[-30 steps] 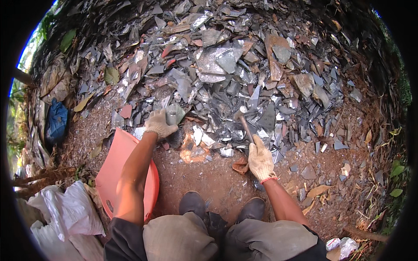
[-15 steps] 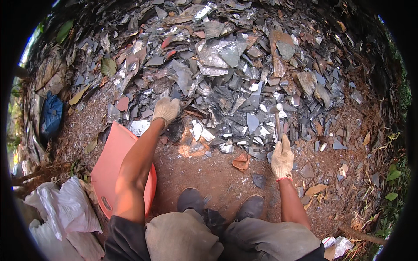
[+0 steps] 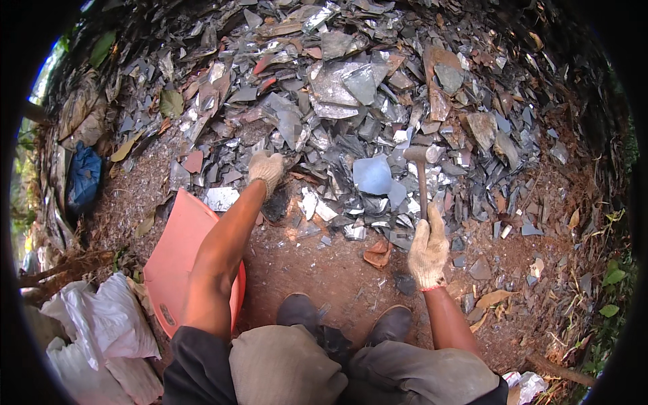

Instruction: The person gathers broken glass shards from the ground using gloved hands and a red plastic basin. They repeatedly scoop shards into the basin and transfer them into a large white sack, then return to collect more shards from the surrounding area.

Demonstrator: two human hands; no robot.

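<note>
My right hand (image 3: 429, 253), in a pale knitted glove, grips the handle of a hammer (image 3: 423, 182). The hammer's head lies over the near edge of a heap of broken glass and mirror shards (image 3: 337, 152). Left of the hammer is a pale blue glass shard (image 3: 372, 175) with rounded corners. My left hand (image 3: 266, 169), gloved too, is at the heap's near left edge with its fingers curled. What they hold, if anything, is hidden. Beneath my left forearm stands a pink plastic scoop-like container (image 3: 177, 253).
White sacks (image 3: 111, 320) lie at the lower left, and a crumpled blue plastic piece (image 3: 84, 177) is farther up. A curved reddish-brown fragment (image 3: 377, 254) rests on the dirt beyond my shoes (image 3: 390, 325). Branches and leaves edge the right side.
My right hand has shifted a little left with the hammer, whose head now shows side-on. The rounded pale blue shard has appeared mid-heap. My left hand has barely moved.
</note>
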